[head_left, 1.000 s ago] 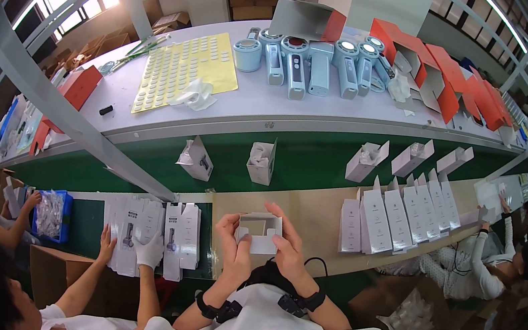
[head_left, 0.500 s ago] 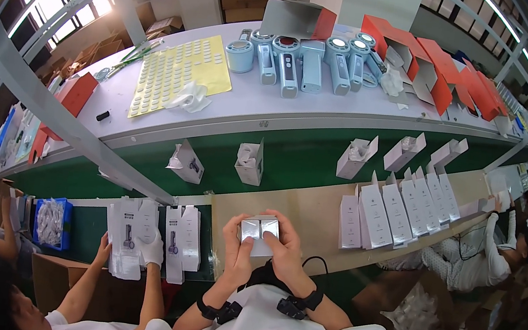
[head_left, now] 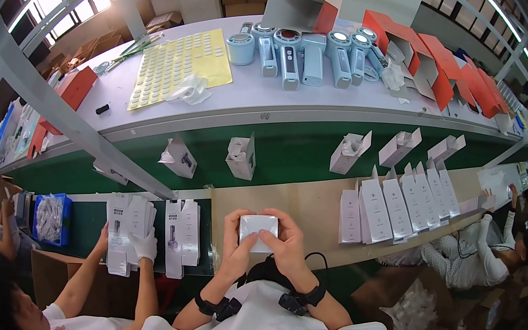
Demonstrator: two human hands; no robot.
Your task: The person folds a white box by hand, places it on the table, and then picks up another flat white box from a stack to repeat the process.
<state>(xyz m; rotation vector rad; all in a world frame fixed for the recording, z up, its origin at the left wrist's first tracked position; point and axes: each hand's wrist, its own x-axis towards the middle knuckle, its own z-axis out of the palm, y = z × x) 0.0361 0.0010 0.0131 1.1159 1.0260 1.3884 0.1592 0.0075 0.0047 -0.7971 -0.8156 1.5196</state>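
A small white carton [head_left: 258,226] is held between my two hands above the near edge of the tan work surface. Its squarish end faces up and looks covered by a flap. My left hand [head_left: 236,245] is closed round the carton's left side. My right hand [head_left: 290,246] grips the right side, its thumb lying on the top. The lower part of the carton is hidden by my hands. To the right stands a row of tall white cartons [head_left: 375,211], upright and close together.
Open-topped white cartons [head_left: 241,158] stand on a green belt [head_left: 291,162] beyond me. Light-blue handheld devices [head_left: 288,67] and red boxes [head_left: 435,74] lie on the raised white shelf. At left, a co-worker's hands [head_left: 145,245] hold printed cartons [head_left: 127,227], near a blue bin [head_left: 66,225].
Two silvery flaps with a gap between them showed on my carton's end; now one white panel covers it. The cartons on the green belt have shifted left.
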